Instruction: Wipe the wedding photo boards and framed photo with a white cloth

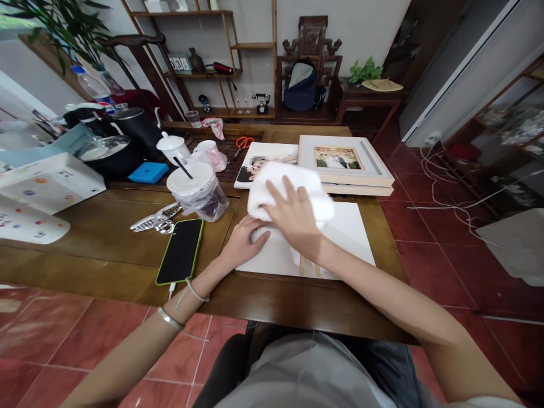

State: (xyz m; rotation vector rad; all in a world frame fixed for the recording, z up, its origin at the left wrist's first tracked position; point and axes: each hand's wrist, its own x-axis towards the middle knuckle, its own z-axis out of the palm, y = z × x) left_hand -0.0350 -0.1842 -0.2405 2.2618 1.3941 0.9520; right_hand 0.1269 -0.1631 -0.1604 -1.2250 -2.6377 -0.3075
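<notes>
A folded white cloth (272, 190) lies beneath my right hand (295, 218), whose fingers are spread across it and press on it. Under the cloth is a flat white board (348, 232), with two tan strips (302, 265) near its front edge. My left hand (246, 241) rests at the board's left side, thumb apart from the fingers; the fingertips are partly hidden near the cloth. Just behind the cloth lie a photo print (250, 170), partly covered, and a white picture frame (306, 161) with a photo in it, stacked on another pale frame.
Left of my hands are a phone (181, 252) on a cable, silver scissors (157, 220) and a lidded cup (191, 181) with a straw in a plastic bag. Orange-handled scissors (244, 143), a blue box (148, 172) and a black kettle (136, 130) stand farther back.
</notes>
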